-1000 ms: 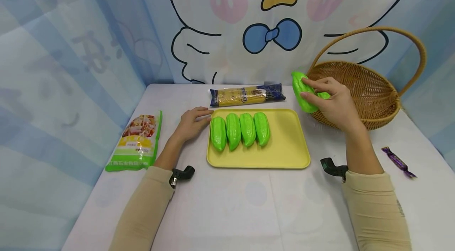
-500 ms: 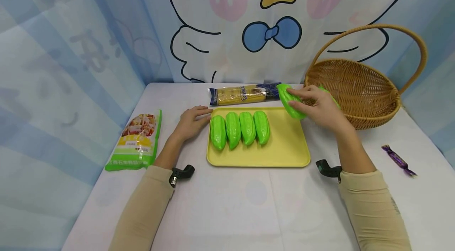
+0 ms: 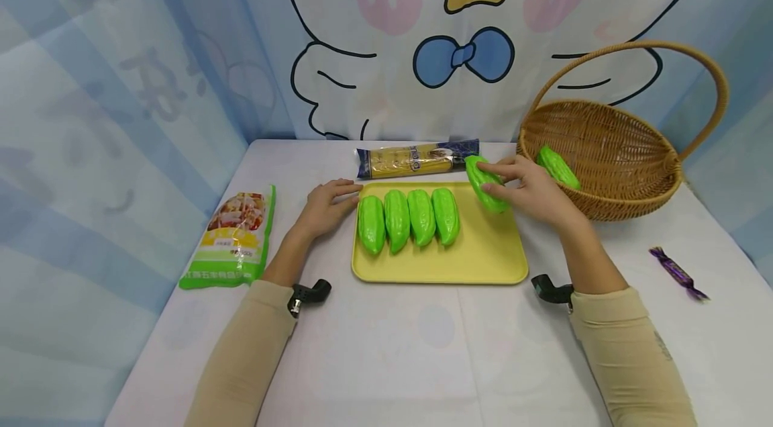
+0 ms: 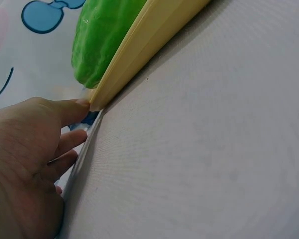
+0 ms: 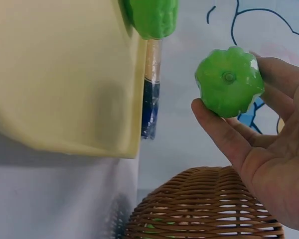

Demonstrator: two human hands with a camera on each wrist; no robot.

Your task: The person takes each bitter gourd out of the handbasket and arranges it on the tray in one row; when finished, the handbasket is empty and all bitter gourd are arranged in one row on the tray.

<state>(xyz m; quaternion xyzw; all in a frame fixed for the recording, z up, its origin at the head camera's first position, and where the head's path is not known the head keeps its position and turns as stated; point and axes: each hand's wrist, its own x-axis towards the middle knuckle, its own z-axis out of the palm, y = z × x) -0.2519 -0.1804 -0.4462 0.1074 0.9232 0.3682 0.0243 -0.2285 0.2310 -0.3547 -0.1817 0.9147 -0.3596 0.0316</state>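
Note:
My right hand (image 3: 534, 193) pinches a bright green bitter melon (image 3: 481, 184), smooth and toy-like, between thumb and fingers. It is over the far right corner of the yellow tray (image 3: 483, 259). In the right wrist view the ridged end of that bitter melon (image 5: 229, 79) faces the camera, apart from the tray's surface. Several matching bitter melons (image 3: 396, 221) lie side by side on the tray's left half. Another bitter melon (image 3: 558, 168) lies in the wicker basket (image 3: 634, 207). My left hand (image 3: 325, 209) rests at the tray's far left corner, thumb at the rim in its wrist view.
Behind the tray lies a pack of spaghetti (image 3: 410, 161). A green food pouch (image 3: 232, 239) is on the left of the white-covered table (image 3: 386, 346). A purple wrapped candy (image 3: 679, 274) lies in front of the basket, whose tall handle (image 3: 664, 47) arches up at the back right.
My right hand has carried the bitter melon left from beside the basket to over the tray, lowering it. The bitter melon in the basket is now in plain view. My left hand stays put.

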